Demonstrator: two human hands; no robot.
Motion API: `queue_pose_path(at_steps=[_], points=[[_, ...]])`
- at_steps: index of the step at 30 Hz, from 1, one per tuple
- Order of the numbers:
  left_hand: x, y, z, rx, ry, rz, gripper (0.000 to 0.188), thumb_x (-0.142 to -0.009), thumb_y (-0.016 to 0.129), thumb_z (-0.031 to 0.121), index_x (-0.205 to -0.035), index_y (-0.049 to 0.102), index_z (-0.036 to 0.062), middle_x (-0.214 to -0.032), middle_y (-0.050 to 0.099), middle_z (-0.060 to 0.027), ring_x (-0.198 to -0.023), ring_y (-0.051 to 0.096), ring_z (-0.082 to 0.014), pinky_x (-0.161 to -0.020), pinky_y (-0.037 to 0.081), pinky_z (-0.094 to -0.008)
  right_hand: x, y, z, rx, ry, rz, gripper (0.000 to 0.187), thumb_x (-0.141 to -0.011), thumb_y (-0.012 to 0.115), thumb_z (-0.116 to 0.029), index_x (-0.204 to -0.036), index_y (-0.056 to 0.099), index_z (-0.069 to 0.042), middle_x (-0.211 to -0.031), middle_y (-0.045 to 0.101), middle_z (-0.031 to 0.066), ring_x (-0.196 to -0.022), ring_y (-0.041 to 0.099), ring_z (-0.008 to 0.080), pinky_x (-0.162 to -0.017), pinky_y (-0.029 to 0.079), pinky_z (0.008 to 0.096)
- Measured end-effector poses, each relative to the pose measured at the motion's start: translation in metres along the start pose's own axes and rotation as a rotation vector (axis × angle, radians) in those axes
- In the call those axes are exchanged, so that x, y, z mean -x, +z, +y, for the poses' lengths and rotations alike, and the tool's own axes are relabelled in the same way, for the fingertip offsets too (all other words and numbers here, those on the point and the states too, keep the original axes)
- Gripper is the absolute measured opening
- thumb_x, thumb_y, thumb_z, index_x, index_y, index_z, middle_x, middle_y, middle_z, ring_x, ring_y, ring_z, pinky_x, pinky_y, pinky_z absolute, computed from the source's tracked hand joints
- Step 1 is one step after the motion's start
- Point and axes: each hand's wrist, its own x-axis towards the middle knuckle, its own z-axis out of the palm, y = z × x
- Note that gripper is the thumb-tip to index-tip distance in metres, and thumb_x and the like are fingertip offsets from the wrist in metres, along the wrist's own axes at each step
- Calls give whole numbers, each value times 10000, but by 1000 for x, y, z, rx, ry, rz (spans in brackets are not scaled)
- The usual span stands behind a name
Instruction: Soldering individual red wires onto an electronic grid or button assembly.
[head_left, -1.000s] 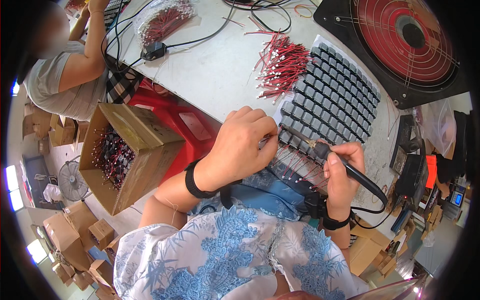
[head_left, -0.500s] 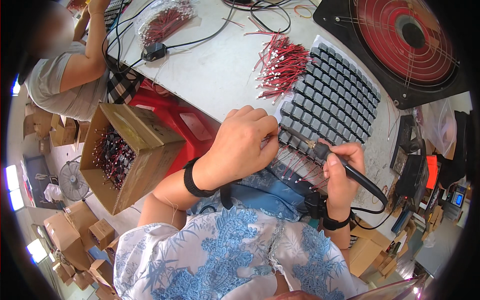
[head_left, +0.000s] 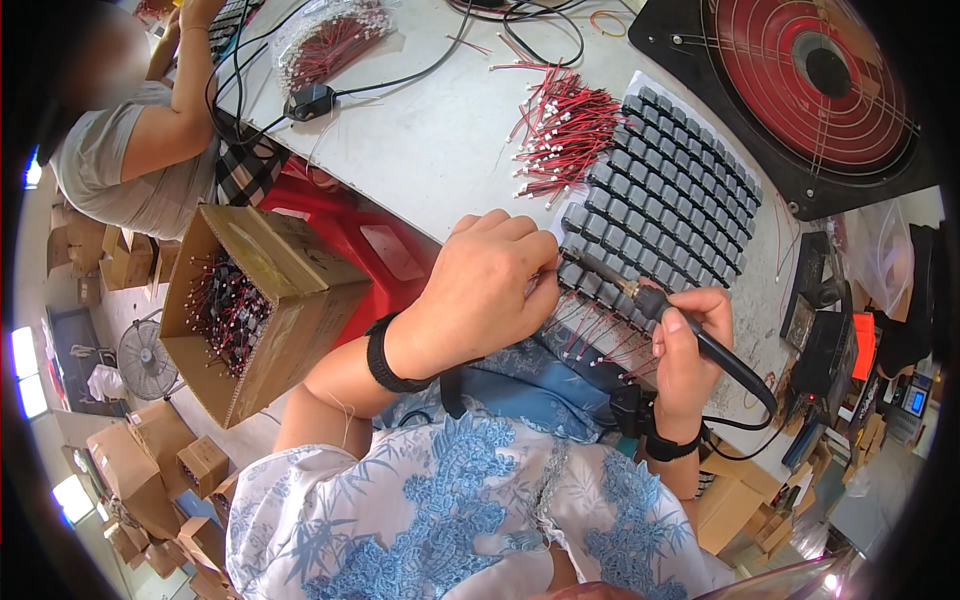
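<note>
The soldering iron (head_left: pixel 650 300) has a thick black handle, a brassy collar and a thin, dark shaft. It lies between the two hands, above the near left corner of a grid of grey blocks (head_left: pixel 665 185) on the tabletop (head_left: pixel 420 150). The right hand (head_left: pixel 692 340) is clamped on its handle; the left hand (head_left: pixel 490 285) has curled fingers, their grip hidden. Its long axis slants, tip toward far left, cord end near right.
</note>
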Motion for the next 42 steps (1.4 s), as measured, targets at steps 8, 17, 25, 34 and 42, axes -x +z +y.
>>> queue_pose_path(at_steps=[8,17,25,34,42], points=[[-1,-1,2,-74,14,8,71,-649,611,95,-697,562,74,-675,553,-32,-675,527,-229,-645,392,-336,0,-1,2,-2,-14,2,114,-776,524,7,-875,469,-3,-704,432,9,-570,433,42,-944,408,461],[-1,-2,5,-124,23,16,70,-648,621,103,-691,569,82,-672,556,-30,-660,527,-227,-644,395,-337,1,-3,3,56,-74,-19,107,-807,487,-39,-900,442,-9,-746,515,71,-539,413,47,-484,362,166],[-21,-21,-28,-184,21,35,41,-721,603,87,-735,588,51,-726,575,-73,-705,530,-268,-651,422,-354,4,-2,-5,-4,4,64,128,-792,531,-21,-897,460,-9,-750,524,70,-544,419,36,-541,384,171],[-76,-30,-76,-302,-78,-3,124,-736,550,121,-777,591,11,-799,576,-132,-737,573,-315,-685,461,-382,5,2,-7,-1,30,141,100,-780,507,-62,-861,468,-19,-688,430,14,-515,400,44,-458,329,161],[-72,-57,-81,-474,-14,-160,127,-716,556,111,-807,585,26,-843,584,-125,-817,572,-305,-720,462,-369,5,-5,-4,12,13,127,115,-787,517,-89,-869,468,-24,-695,431,16,-531,402,44,-469,331,168]])
